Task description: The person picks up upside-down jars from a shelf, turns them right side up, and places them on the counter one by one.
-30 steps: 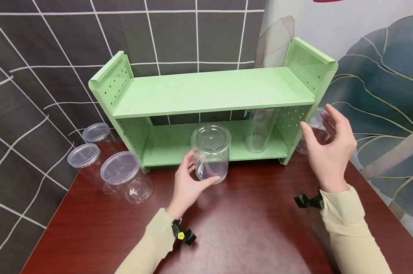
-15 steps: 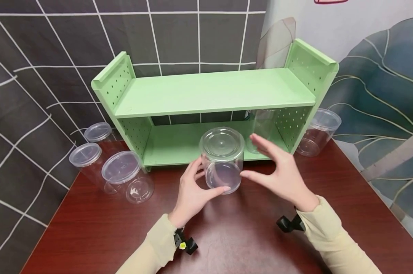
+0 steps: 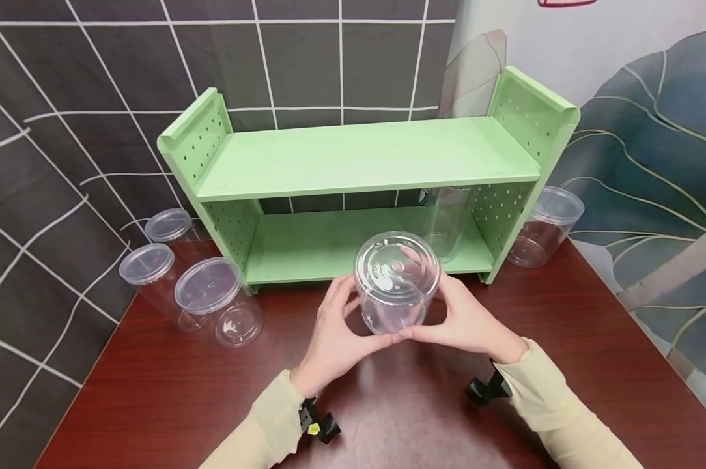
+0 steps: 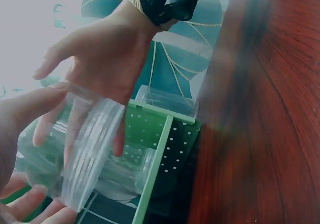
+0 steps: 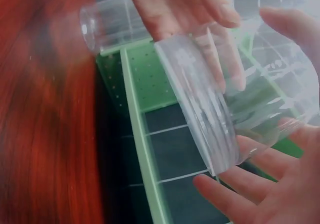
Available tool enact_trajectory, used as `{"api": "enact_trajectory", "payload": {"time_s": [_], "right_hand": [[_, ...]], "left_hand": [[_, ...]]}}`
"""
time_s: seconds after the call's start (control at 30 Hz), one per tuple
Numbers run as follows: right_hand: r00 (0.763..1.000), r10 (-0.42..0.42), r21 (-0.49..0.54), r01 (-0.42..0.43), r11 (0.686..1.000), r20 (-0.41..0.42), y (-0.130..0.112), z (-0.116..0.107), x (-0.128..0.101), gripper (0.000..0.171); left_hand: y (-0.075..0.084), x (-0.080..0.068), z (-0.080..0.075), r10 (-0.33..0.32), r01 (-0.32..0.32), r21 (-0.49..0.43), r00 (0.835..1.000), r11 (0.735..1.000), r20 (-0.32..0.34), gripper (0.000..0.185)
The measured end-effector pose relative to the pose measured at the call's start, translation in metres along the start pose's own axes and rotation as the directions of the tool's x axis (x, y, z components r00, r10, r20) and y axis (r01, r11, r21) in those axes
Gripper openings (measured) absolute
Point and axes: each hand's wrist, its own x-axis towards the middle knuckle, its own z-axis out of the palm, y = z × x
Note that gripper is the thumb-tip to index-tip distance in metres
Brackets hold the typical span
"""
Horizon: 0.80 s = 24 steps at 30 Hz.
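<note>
Clear jar (image 3: pixel 395 283) sits gripped between left hand (image 3: pixel 335 335) and right hand (image 3: pixel 467 322) above table (image 3: pixel 564 365)

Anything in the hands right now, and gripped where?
Yes: the clear lidded jar, held between both hands in front of the green shelf. The left hand and the right hand each curl round its side wall, thumbs near the base.

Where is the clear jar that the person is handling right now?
In the head view the clear jar is centre frame, held between the left hand and right hand, just above the table, in front of the green shelf.
</note>
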Motion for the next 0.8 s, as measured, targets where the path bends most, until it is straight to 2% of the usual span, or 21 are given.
{"api": "enact_trajectory", "payload": {"time_s": [0.13,0.23,0.27,0.33,0.4,0.43,0.5,0.57,0.67,0.73,0.8], "right_hand": [[1.000,-0.005,0.036,0.006,0.999,-0.008,0.003,-0.002,-0.003,0.109],[1.000,0.005,0.090,-0.003,0.996,-0.022,0.005,-0.004,-0.004,0.107],[1.000,0.011,0.108,-0.009,0.994,-0.025,0.005,-0.005,-0.005,0.106],[0.999,0.031,0.121,-0.026,0.992,-0.037,0.005,-0.007,-0.006,0.102],[0.997,0.039,0.109,-0.032,0.994,-0.060,0.006,-0.009,-0.008,0.095],[0.996,0.047,0.106,-0.040,0.994,-0.070,0.006,-0.010,-0.009,0.093],[0.994,0.051,0.080,-0.043,0.996,-0.095,0.009,-0.013,-0.011,0.089],[0.992,0.044,0.046,-0.039,0.998,-0.117,0.012,-0.015,-0.012,0.087],[0.992,0.031,0.076,-0.022,0.997,-0.122,0.015,-0.018,-0.014,0.085],[0.993,0.029,0.143,-0.012,0.990,-0.114,0.018,-0.020,-0.014,0.082],[0.993,0.040,0.223,-0.015,0.975,-0.107,0.020,-0.023,-0.015,0.081]], "left_hand": [[0.000,0.002,-0.008,0.033,-0.035,0.021,0.997,0.999,0.069,0.104],[0.006,0.004,-0.025,0.051,-0.058,0.108,0.997,0.993,0.065,0.113],[0.009,0.006,-0.032,0.060,-0.066,0.138,0.997,0.988,0.043,0.114],[0.024,0.009,-0.047,0.070,-0.063,0.178,0.997,0.982,-0.031,0.114],[0.041,0.013,-0.063,0.092,-0.064,0.197,0.986,0.978,-0.138,0.109],[0.049,0.015,-0.071,0.102,-0.063,0.195,0.975,0.979,-0.196,0.105],[0.063,0.019,-0.086,0.124,-0.063,0.193,0.939,0.979,-0.321,0.098],[0.064,0.024,-0.103,0.131,-0.045,0.206,0.894,0.978,-0.429,0.092],[0.057,0.030,-0.130,0.090,0.051,0.243,0.839,0.969,-0.536,0.089],[0.051,0.034,-0.147,0.030,0.147,0.264,0.825,0.953,-0.565,0.092],[0.046,0.040,-0.160,-0.036,0.233,0.278,0.822,0.932,-0.568,0.095]]}}
